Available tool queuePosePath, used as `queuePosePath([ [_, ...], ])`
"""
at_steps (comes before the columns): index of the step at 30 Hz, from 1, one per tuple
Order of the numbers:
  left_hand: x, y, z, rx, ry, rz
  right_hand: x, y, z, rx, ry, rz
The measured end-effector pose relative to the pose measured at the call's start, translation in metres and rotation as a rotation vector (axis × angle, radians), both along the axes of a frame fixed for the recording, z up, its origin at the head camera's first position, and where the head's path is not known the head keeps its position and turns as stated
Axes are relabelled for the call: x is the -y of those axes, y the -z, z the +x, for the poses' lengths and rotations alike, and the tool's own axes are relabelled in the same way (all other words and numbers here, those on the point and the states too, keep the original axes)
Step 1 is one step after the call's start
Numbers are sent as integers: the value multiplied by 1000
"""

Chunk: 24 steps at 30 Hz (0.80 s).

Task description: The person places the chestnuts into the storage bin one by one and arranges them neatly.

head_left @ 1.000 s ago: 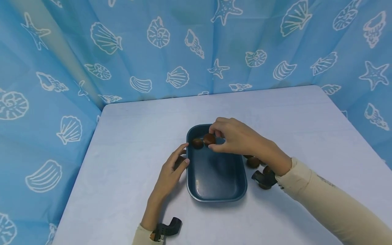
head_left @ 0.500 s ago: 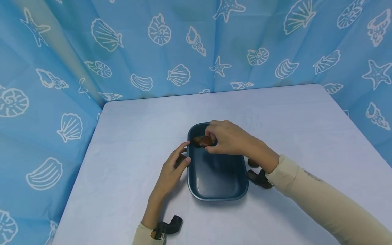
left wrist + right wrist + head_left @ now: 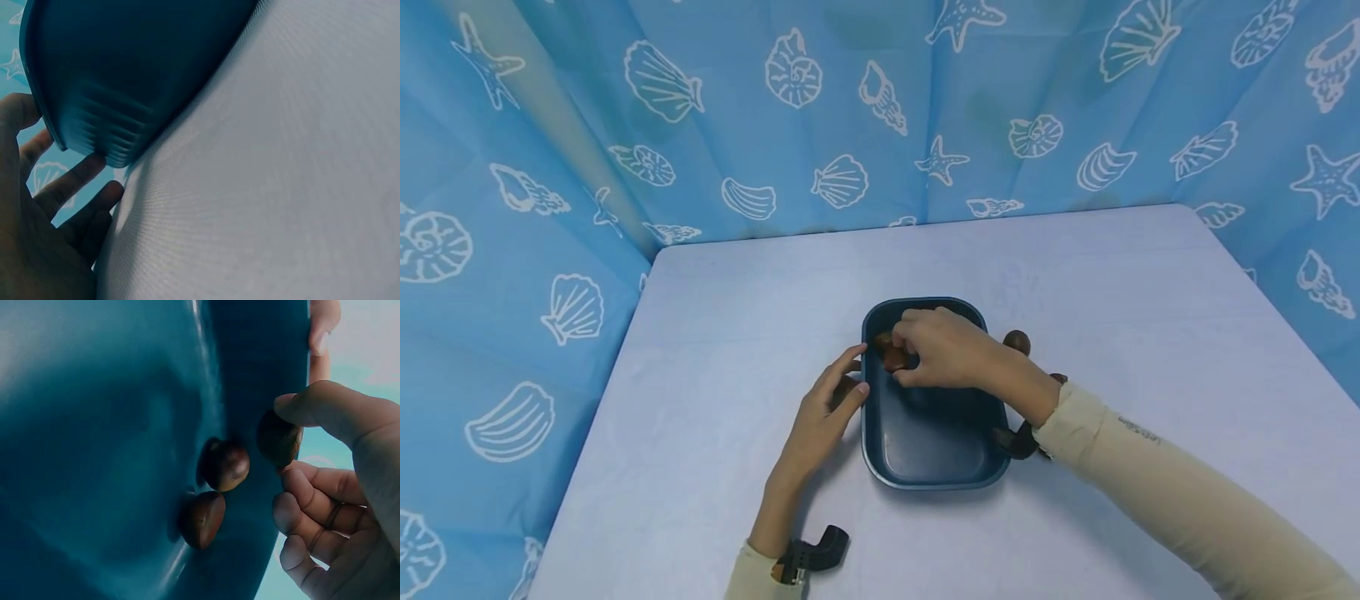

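Note:
Inside a dark blue tray (image 3: 932, 450), my right hand (image 3: 947, 350) pinches a brown chestnut (image 3: 278, 439) between thumb and fingertip, close to the tray wall in the right wrist view. Two more glossy chestnuts, one rounder (image 3: 227, 466) and one with a flatter face (image 3: 202, 520), lie on the tray floor beside it. Fingers spread, my left hand (image 3: 820, 417) rests at the tray's left side, with the thumb and index fingertip at the rim. From the left wrist view, those fingers (image 3: 72, 181) are by the tray's ribbed outer wall.
To the right of the tray, a chestnut (image 3: 1017, 341) lies on the white-covered table (image 3: 737, 333), with another (image 3: 1058, 378) partly hidden by my right forearm. Black camera mounts sit at both wrists. A blue shell-print curtain (image 3: 850, 108) surrounds the back and sides.
My right hand has moved left and down into the tray with the chestnut. A chestnut right of the tray has come into sight past the forearm. My left hand stays at the rim.

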State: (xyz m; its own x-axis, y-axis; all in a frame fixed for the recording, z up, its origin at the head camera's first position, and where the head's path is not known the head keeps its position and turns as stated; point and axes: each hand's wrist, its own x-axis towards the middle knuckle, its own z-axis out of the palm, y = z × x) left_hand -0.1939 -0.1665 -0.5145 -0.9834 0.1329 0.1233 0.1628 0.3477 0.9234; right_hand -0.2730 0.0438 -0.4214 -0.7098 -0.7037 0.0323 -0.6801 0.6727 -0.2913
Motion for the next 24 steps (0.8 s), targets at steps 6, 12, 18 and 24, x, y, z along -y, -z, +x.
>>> queuePosePath([
  [6, 1, 1, -1, 6, -10, -32, 8, 5, -2, -33, -6, 25],
  [12, 2, 1, -1, 5, -6, -32, 15, 10, -4, -63, -7, 64],
  [18, 3, 1, -1, 6, 3, -23, 20, 18, -6, -73, 2, 103],
  [24, 4, 1, -1, 1, 16, -15, 27, 27, -5, -104, -16, 198],
])
